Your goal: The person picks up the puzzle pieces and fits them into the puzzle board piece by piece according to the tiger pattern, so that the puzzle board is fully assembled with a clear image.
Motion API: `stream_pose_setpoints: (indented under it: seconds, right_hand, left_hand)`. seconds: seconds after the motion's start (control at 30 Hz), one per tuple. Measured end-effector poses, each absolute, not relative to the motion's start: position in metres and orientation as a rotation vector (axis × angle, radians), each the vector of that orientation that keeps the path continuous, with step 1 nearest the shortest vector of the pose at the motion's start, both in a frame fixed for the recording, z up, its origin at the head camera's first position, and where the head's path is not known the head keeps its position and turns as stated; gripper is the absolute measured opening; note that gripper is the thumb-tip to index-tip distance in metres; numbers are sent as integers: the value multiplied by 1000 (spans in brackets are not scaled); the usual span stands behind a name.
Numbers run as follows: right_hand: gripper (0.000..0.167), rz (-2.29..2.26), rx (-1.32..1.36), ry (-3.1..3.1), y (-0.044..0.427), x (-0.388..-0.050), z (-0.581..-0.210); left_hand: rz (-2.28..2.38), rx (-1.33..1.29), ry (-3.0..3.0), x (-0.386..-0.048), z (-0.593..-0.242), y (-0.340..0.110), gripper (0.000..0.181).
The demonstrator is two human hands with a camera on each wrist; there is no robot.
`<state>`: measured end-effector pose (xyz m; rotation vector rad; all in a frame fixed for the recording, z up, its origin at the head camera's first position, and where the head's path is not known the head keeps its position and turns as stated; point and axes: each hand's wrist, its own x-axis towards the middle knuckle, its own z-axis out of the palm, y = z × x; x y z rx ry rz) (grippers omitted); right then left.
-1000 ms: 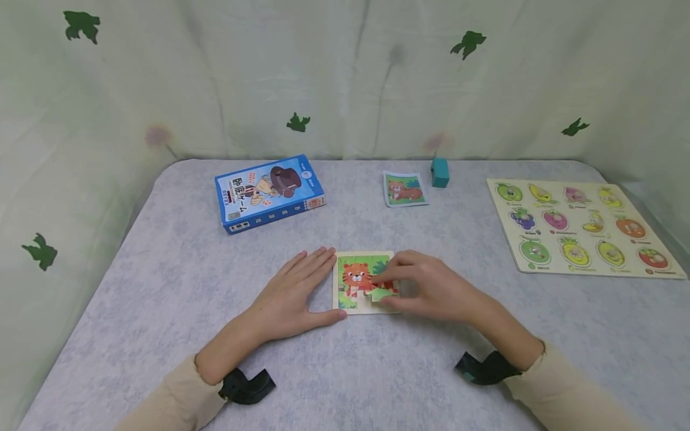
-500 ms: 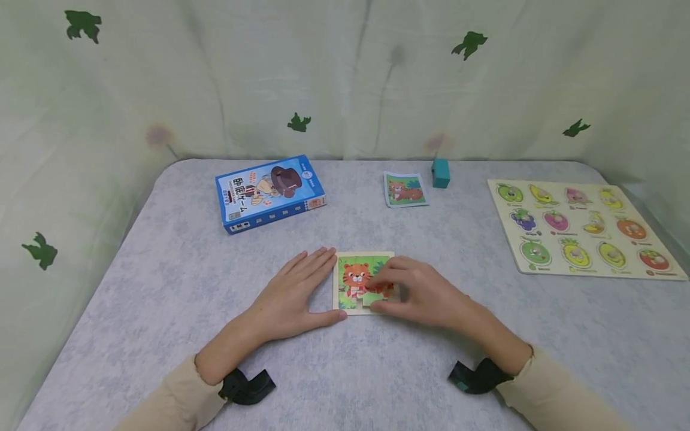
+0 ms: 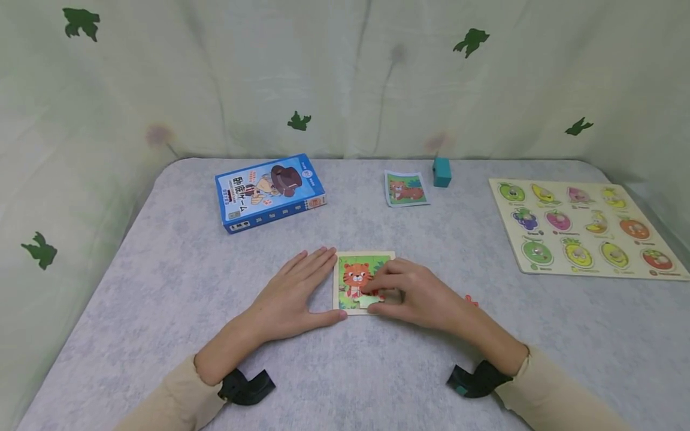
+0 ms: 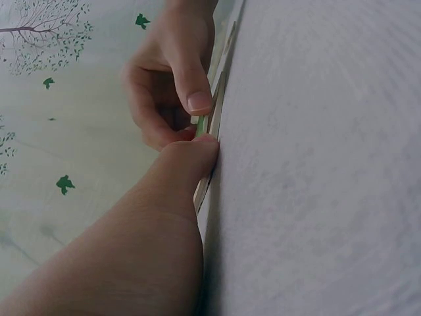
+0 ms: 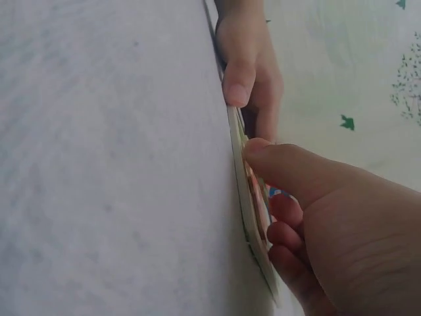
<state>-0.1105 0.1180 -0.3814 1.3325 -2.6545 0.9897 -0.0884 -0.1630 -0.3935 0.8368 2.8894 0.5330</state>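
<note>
A small square tiger jigsaw puzzle (image 3: 356, 275) in a pale wooden frame lies at the middle of the table. The left hand (image 3: 293, 293) rests flat at its left side, fingers straight, the thumb touching the lower left corner. Above the puzzle's lower edge the right hand (image 3: 417, 293) pinches a green puzzle piece (image 3: 368, 301) between thumb and fingers. This piece is tilted a little, and part of it is hidden by the fingers. The right part of the frame is covered by that hand. In the right wrist view, the puzzle frame (image 5: 243, 197) is seen edge-on beneath the thumb.
A red piece (image 3: 471, 300) lies beyond the right forearm, mostly hidden. Further back are a blue game box (image 3: 269, 193), a tiger picture card (image 3: 406, 189) and a teal block (image 3: 441, 172). A fruit puzzle board (image 3: 587, 230) lies at the right.
The right hand has moved left along the lower part of the puzzle with the green puzzle piece. A red piece now shows past the right forearm. The left hand has stayed still.
</note>
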Motion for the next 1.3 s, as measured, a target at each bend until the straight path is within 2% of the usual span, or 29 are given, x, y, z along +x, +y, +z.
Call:
stream_pose_setpoints:
  seconds: [1.3]
  right_hand:
    - [20, 892, 1334, -2743, 116, -109, -381]
  left_hand:
    - [537, 825, 2883, -88, -392, -163, 103]
